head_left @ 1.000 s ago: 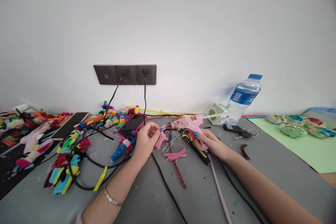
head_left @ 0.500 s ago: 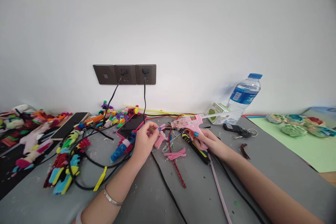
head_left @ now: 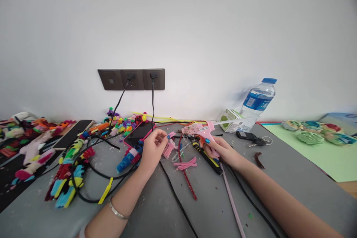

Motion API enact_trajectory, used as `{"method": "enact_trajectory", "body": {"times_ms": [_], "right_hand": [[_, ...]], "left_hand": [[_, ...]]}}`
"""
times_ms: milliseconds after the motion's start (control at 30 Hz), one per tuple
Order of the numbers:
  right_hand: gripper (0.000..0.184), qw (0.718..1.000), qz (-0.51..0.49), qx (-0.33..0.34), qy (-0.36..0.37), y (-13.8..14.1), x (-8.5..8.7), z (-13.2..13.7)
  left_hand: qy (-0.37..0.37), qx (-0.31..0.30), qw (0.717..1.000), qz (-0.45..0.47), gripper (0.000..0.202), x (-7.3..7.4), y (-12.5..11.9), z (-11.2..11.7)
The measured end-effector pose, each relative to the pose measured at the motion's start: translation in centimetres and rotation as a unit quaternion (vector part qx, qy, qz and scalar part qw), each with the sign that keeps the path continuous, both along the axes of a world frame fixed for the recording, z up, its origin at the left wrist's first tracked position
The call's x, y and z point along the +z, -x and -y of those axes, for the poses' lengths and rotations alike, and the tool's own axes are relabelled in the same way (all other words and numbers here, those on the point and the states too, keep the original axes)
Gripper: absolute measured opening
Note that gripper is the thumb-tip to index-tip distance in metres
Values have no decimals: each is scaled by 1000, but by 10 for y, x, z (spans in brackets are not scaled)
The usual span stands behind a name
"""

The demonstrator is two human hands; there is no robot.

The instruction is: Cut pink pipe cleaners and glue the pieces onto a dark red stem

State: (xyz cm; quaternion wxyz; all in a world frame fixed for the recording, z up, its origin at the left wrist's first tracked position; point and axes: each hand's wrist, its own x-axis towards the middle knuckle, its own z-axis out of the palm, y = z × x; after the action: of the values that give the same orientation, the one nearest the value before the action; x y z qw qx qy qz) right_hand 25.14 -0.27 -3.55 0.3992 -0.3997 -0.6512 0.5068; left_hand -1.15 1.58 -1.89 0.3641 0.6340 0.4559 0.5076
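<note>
**Hand Positions: Gun and Pink Strip at Frame Centre**

1. **Left hand.** I have the left hand (head_left: 155, 148) just left of frame centre. Thumb and forefinger are closed in a pinch on a small pink strip (head_left: 171, 134). I judge that a fingertip pinch suits so slight a part and leaves its right end exposed. A pink bundle (head_left: 168, 150) sits just below; I cannot tell whether it is joined to the strip.

2. **Right hand.** I have the right hand (head_left: 221, 151) right of centre, fingers wrapped around the handle of the glue gun (head_left: 205, 130). Trigger pressure cannot be told from this view. The nozzle points left, near the strip; the rear grip presumably keeps the fingers clear of heat. A glue stick (head_left: 222, 122) projects from the back, as feed.

3. **Surroundings.** The pliers (head_left: 209, 159) lie below the gun, handles toward the lower right, apparently within easy reach. Pink stems (head_left: 185, 164) cross a red stem (head_left: 190, 186) at lower centre. The bottle (head_left: 257, 101) stands right of centre, by the box (head_left: 229, 116), probably set back to free working room.
</note>
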Motion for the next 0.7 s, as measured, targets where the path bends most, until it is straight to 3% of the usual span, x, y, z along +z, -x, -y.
{"method": "enact_trajectory", "body": {"times_ms": [267,700], "right_hand": [[61,994,-102,-32,33,0,-1,-3],[61,993,-107,-22,52,0,-1,-3]], "left_hand": [[-12,1,1000,14,8,-2,0,-2],[-9,-12,997,72,10,-1,0,-2]]}}
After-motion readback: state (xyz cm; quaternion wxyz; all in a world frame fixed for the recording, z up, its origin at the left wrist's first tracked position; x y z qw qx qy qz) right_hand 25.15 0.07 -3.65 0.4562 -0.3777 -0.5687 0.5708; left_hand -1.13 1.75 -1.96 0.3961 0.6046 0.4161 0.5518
